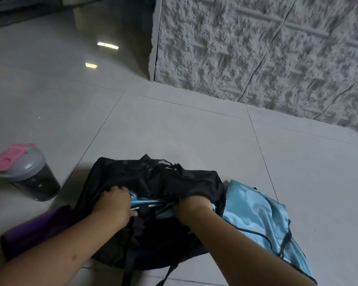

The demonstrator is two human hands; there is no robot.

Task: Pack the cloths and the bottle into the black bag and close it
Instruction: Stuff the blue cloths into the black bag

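Observation:
The black bag [153, 182] lies on the tiled floor in front of me, its top opening parted. My left hand [114, 205] grips the left side of the opening. My right hand [192, 207] is pushed into the opening on the right, its fingers hidden inside. Light blue satin cloth [145, 203] shows in the gap between my hands. A second light blue satin cloth [260, 219] with dark trim lies on the floor right of the bag. A purple cloth [35, 230] lies left of the bag. The dark bottle [29, 174] with a grey lid and pink cap stands farther left.
A rough grey textured wall [256, 48] runs across the back right, ending at a corner. Glossy grey floor tiles [174, 131] stretch beyond the bag. The bag's black straps [130, 263] trail toward me.

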